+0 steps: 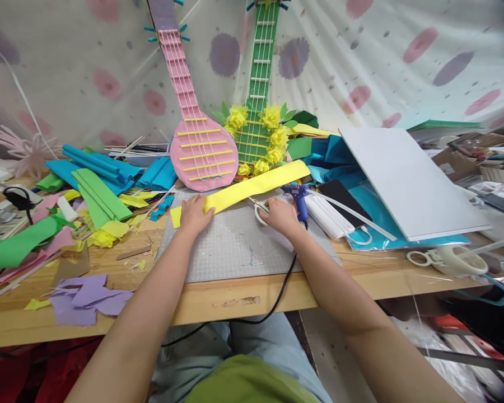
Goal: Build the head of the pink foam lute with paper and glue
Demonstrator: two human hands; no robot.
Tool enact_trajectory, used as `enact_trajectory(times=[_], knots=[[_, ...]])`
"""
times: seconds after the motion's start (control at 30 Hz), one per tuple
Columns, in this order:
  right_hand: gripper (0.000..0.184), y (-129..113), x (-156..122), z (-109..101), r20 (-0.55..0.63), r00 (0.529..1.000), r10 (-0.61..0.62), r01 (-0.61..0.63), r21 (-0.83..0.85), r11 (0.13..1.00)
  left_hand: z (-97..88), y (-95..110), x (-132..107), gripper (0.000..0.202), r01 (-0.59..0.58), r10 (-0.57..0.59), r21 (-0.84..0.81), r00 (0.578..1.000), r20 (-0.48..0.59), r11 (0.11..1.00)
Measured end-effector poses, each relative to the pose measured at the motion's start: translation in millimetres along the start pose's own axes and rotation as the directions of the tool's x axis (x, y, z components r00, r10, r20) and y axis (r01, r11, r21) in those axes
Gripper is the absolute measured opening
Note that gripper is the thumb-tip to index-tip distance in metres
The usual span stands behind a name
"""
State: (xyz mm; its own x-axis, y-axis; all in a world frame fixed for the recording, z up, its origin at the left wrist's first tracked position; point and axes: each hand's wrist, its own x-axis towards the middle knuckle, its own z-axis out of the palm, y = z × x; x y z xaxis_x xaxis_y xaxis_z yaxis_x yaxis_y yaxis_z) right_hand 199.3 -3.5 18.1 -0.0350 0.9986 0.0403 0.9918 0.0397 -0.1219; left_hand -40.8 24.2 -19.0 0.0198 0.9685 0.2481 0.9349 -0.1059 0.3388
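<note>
A long yellow crepe paper strip lies slantwise across the grey cutting mat. Near its left end, my left hand holds it, thumb along the lower edge and fingertips partly hidden. My right hand is closed on the handle of white-handled scissors, whose tip points at the strip's lower edge. Just right of that hand lies a blue glue gun, its black cord running off the table's front edge. Beside it is a white ribbed block.
Behind the mat lean a pink paper lute and a green one with yellow flowers. Coloured paper scraps litter the left side. A white board and a white tape dispenser occupy the right.
</note>
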Motion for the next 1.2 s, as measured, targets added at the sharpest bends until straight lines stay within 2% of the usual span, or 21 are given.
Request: enact_trajectory(times=[0.2,0.3,0.37,0.43,0.5,0.57,0.73,0.8,0.9,1.03,1.1,1.2], knots=[[0.031,1,2,7,-0.170,0.985,-0.032,0.049,0.101,0.994,-19.1,-1,14,0.073,-0.011,0.009,0.017,0.992,0.129,1.000],[0.030,3,5,10,-0.258,0.962,-0.093,0.127,0.121,0.985,-32.4,2,28,0.075,-0.001,0.033,-0.170,0.982,0.184,0.986],[0.029,5,7,10,-0.304,0.942,-0.140,0.183,0.115,0.976,-42.1,5,37,0.071,-0.023,0.120,-0.342,0.957,0.264,0.940],[0.029,5,9,10,-0.332,0.925,-0.183,0.231,0.113,0.966,-51.6,8,45,0.064,-0.042,0.210,-0.416,0.906,0.368,0.908],[0.027,4,11,10,-0.361,0.910,-0.206,0.266,0.124,0.956,-60.1,12,50,0.056,-0.017,0.194,-0.360,0.867,0.460,0.933],[0.027,3,14,9,-0.401,0.896,-0.189,0.267,0.150,0.952,-67.5,15,52,0.050,0.034,0.124,-0.289,0.851,0.511,0.957],[0.025,7,26,5,-0.516,0.853,-0.080,0.225,0.225,0.948,-90.1,10,42,0.043,0.071,0.111,-0.337,0.863,0.493,0.939],[0.026,11,34,0,-0.560,0.824,-0.079,0.238,0.217,0.947,-101.6,4,35,0.044,0.102,0.103,-0.367,0.861,0.498,0.924],[0.029,15,47,-8,-0.610,0.789,-0.077,0.239,0.189,0.952,-115.9,-7,28,0.051,0.180,0.086,-0.419,0.837,0.541,0.890],[0.031,6,62,-25,-0.644,0.757,-0.107,0.256,0.143,0.956,-120.5,-17,25,0.052,0.231,0.036,-0.389,0.821,0.570,0.892],[0.030,-1,66,-35,-0.609,0.786,-0.102,0.223,0.126,0.967,-116.6,-21,25,0.051,0.281,-0.011,-0.391,0.824,0.567,0.876],[0.026,-7,67,-48,-0.406,0.913,-0.044,0.101,0.119,0.988,-106.4,-28,24,0.052,0.350,-0.073,-0.455,0.850,0.522,0.819]])
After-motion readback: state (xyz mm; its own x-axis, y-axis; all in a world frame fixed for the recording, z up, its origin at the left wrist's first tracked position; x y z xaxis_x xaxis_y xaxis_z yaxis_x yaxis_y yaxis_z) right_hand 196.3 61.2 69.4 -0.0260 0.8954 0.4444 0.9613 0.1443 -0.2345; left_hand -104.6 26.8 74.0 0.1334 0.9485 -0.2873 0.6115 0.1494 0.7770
